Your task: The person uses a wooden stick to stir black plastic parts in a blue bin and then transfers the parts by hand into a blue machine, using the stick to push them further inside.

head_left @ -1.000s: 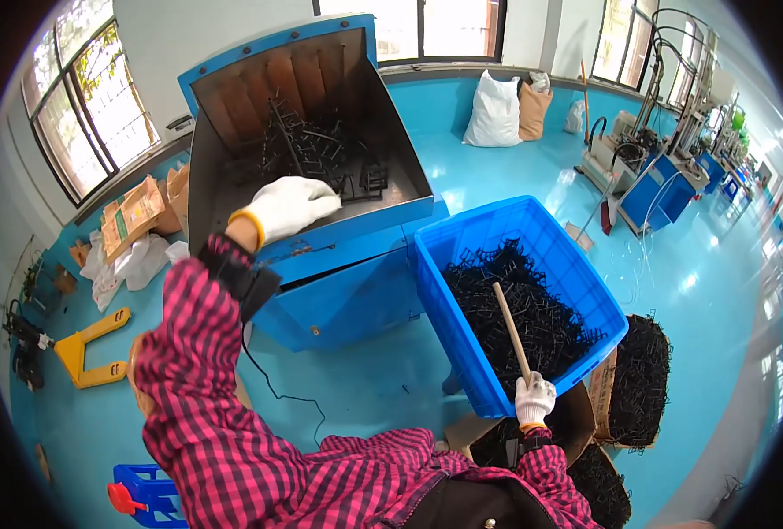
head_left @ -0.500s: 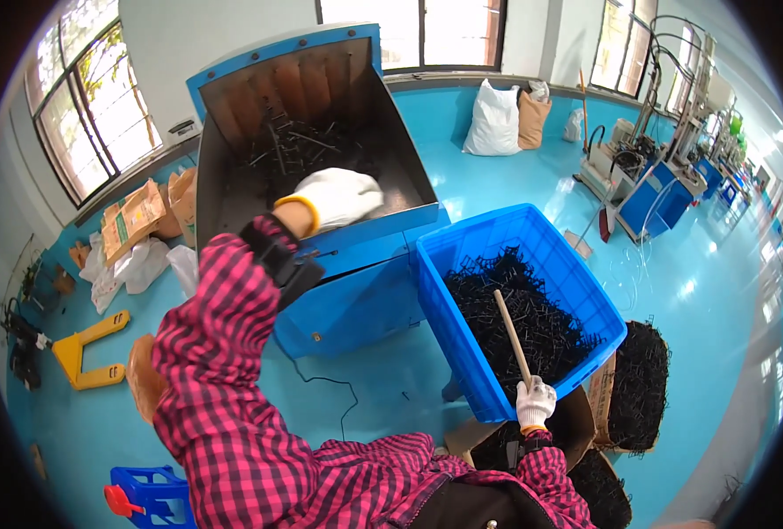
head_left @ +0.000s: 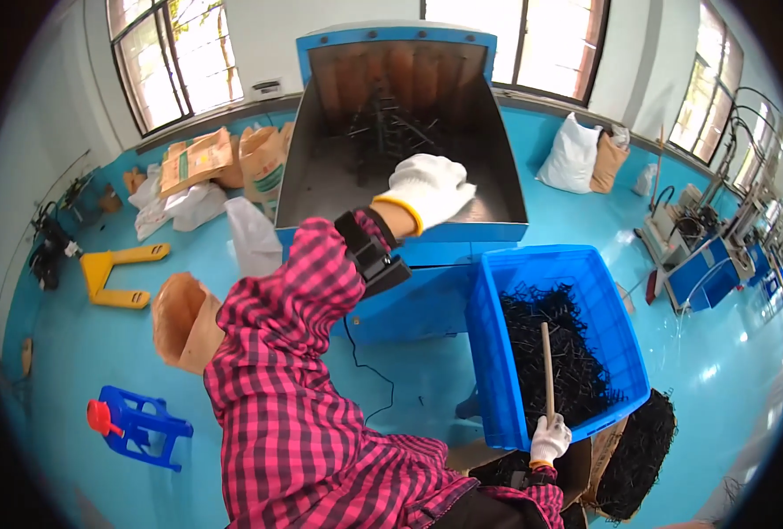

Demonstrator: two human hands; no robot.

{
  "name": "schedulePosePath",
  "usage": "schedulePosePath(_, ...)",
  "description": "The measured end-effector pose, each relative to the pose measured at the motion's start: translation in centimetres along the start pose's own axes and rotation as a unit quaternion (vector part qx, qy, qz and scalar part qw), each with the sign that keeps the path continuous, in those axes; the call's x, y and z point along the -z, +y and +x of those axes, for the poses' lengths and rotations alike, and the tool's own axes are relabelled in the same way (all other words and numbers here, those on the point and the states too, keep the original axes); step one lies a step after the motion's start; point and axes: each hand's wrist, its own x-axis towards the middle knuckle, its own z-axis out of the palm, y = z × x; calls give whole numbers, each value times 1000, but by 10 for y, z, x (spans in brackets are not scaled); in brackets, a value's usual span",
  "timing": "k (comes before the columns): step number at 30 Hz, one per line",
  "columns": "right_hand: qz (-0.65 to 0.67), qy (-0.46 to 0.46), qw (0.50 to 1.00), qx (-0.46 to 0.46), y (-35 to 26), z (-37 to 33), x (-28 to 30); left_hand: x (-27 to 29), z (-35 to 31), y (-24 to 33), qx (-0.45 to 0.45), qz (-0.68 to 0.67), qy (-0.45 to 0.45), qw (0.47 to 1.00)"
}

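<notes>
My left hand [head_left: 428, 189], in a white knit glove with a yellow cuff, is over the front part of a metal hopper [head_left: 321, 176] on a blue machine. Its back faces me; the fingers are blurred and turned away, so their grip is hidden. Thin black plastic pieces [head_left: 391, 128] lie toward the hopper's rear wall. Down to the right, my gloved right hand [head_left: 550, 438] is closed round the near end of a wooden stick [head_left: 547, 366]. The stick stretches over a blue plastic crate [head_left: 488, 353] holding a heap of black plastic pieces [head_left: 554, 348].
Cardboard boxes with more black pieces [head_left: 638, 454] stand beneath and beside the crate. A blue stool [head_left: 149, 428], an open paper bag [head_left: 184, 322] and a yellow pallet jack [head_left: 109, 278] are at the left. Sacks [head_left: 570, 154] lean by the wall; a cable [head_left: 382, 383] trails across the floor.
The view has swung left, so the hopper and crate appear farther right. My left hand remains over the hopper, its pose slightly altered. My right hand still holds the stick, which stands more upright in the picture.
</notes>
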Motion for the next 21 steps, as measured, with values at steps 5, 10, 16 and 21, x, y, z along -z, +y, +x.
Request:
schedulePosePath(5, -19, -9, 999, 29, 1, 4, -8, -4, -27, -17, 157, -24, -2, 987)
schedulePosePath(10, -35, 7, 999, 37, -1, 1, -10, -9, -33, -30, 259, -82, 5, 962)
schedulePosePath(16, -55, -9, 998, 22, -1, 2, -8, -15, -34, -31, 265, -82, 23, 960)
schedulePosePath(21, -58, 9, 998, 30, 3, 1, -12, -13, -34, -25, 286, -67, 17, 956)
